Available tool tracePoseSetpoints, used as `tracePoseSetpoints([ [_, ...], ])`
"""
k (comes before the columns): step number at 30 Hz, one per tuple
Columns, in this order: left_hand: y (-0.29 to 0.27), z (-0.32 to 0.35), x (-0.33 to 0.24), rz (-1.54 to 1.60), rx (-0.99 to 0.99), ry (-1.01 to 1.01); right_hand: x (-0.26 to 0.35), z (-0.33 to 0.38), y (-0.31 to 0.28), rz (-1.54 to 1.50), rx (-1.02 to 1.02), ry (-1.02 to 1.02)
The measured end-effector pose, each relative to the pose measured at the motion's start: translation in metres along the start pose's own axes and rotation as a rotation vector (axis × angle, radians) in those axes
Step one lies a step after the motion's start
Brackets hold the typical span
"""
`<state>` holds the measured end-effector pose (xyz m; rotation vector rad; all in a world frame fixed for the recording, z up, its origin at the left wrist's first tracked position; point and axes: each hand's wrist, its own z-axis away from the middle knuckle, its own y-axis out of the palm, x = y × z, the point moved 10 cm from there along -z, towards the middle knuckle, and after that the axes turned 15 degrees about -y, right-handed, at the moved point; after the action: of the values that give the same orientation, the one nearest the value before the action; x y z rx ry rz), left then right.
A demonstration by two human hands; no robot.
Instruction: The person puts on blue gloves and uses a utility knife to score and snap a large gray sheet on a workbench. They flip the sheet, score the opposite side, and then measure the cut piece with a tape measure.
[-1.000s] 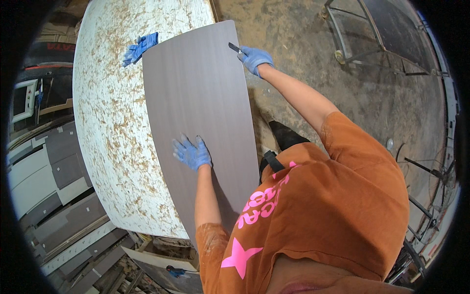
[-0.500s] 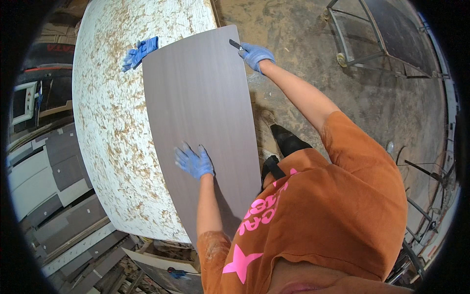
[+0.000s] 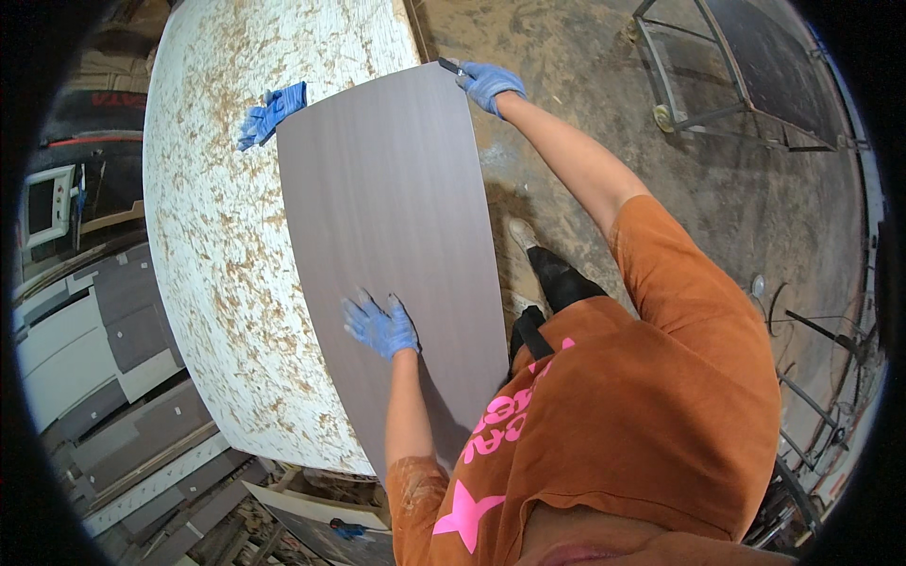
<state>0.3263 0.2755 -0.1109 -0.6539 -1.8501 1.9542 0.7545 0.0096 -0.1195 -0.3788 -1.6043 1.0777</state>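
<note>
1 white, brown-scarred table (image 3: 217, 264), its far end cut off, lies beneath the grey panel (image 3: 387, 208). An orange sleeve (image 3: 415, 495) hides the panel's near end. On the panel, the gloved left hand (image 3: 381, 325) spreads wide. By the panel's far left corner lies a loose blue glove (image 3: 272, 115); whether 1 or 2 is unclear. At the panel's far right corner, the right hand (image 3: 489, 87) grips a dark tool (image 3: 449, 66), its handle mostly covered.

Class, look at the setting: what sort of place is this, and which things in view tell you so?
Probably a panel or woodworking workshop: a long grey board lies on a white, brown-flecked worktable, and grey and white panels are piled along the left side.
</note>
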Motion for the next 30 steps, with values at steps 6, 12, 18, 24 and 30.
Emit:
tracePoseSetpoints([
  [6,0.001,0.000,0.001,-0.010,-0.027,0.018,0.004,0.001,-0.007,0.007,0.012,0.018],
  [12,-0.005,0.003,-0.002,0.018,-0.050,0.028,0.005,0.000,-0.008,-0.026,0.038,0.039],
  [18,-0.008,0.001,-0.008,0.008,-0.036,0.030,-0.037,-0.041,0.002,-0.101,-0.069,-0.023],
  [24,0.001,0.002,-0.003,-0.010,-0.012,0.011,-0.101,-0.041,0.009,-0.304,-0.141,0.117],
  [30,0.002,0.002,0.001,-0.035,-0.024,0.008,-0.035,-0.039,-0.013,-0.048,-0.157,-0.229],
])
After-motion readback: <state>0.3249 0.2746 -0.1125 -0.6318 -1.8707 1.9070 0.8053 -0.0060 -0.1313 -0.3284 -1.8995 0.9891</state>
